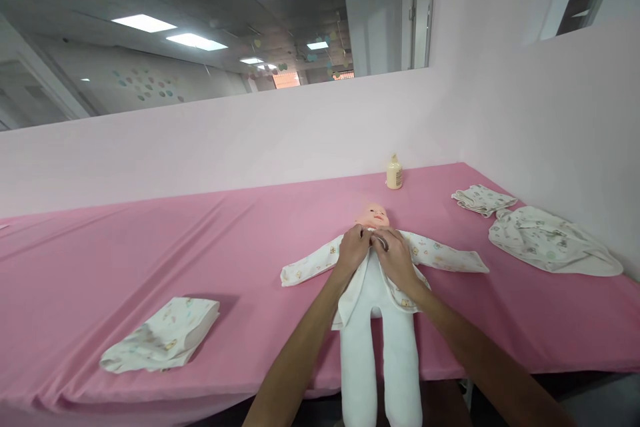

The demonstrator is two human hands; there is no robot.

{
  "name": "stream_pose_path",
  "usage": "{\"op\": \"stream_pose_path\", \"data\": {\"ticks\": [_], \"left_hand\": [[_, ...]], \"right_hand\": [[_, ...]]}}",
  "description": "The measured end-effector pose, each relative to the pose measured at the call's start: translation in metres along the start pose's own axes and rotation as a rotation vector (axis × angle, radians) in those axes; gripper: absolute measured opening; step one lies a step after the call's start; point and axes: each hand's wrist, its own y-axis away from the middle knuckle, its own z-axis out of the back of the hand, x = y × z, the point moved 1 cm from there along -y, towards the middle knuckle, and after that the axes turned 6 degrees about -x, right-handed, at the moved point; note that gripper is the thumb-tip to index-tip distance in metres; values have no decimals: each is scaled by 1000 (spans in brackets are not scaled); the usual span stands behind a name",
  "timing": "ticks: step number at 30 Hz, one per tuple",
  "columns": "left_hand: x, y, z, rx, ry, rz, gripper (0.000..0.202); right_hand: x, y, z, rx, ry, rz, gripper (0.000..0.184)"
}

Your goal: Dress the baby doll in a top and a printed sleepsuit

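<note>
A baby doll [379, 217] lies on its back on the pink-covered table, its white legs hanging over the front edge. It wears a white patterned baby jacket [313, 260] with the sleeves spread out to both sides and the front parted over its body. Just below the doll's chin, my left hand [355, 247] pinches the jacket at the collar. Beside it, nearly touching, my right hand [395, 257] is closed on the other side of the collar. My fingers hide the exact spot where they grip.
Folded patterned baby clothing [167, 337] lies at the left front of the pink sheet [250, 293]. A pump bottle [395, 173] stands behind the doll by the wall. At the right are a folded cloth [483, 199] and a larger patterned garment [550, 240].
</note>
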Motion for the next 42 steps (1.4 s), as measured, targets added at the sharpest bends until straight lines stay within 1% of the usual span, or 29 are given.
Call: {"op": "stream_pose_path", "data": {"ticks": [3, 6, 10, 14, 16, 18, 21, 23, 25, 28, 30, 31, 36, 42], "left_hand": [[2, 0, 1, 34, 18, -14, 24], [3, 1, 3, 65, 51, -43, 25], [0, 3, 8, 95, 126, -91, 26], [-5, 6, 13, 111, 158, -90, 21], [-6, 7, 12, 98, 142, -98, 18], [-6, 6, 10, 61, 73, -113, 17], [-4, 5, 6, 0, -73, -149, 19], [-3, 4, 4, -16, -88, -151, 22], [-1, 3, 4, -5, 24, -113, 22], [1, 2, 6, 69, 399, 53, 18], [3, 1, 9, 124, 582, 154, 16], [4, 1, 11, 145, 619, 186, 16], [5, -1, 19, 189, 642, 261, 19], [0, 3, 24, 202, 642, 251, 22]], "right_hand": [[-1, -4, 0, -10, -52, -58, 29], [-5, -8, -1, -14, -95, -112, 26], [-8, -9, -2, 3, -84, -62, 23], [-6, -7, 0, 1, -58, -43, 26], [-5, -7, 1, 4, -32, -36, 27], [-4, -7, 1, 13, -9, -28, 27], [-4, -5, 0, 15, 24, -15, 28], [-5, -3, -1, 12, 64, 10, 27], [-5, -1, -1, 13, 128, 49, 27], [-4, 2, -1, 19, 230, 110, 25], [-2, 2, -1, 28, 264, 135, 23], [-2, 2, -1, 35, 271, 142, 21], [0, 1, -1, 57, 269, 161, 17], [-4, 1, -1, 55, 228, 150, 18]]}}
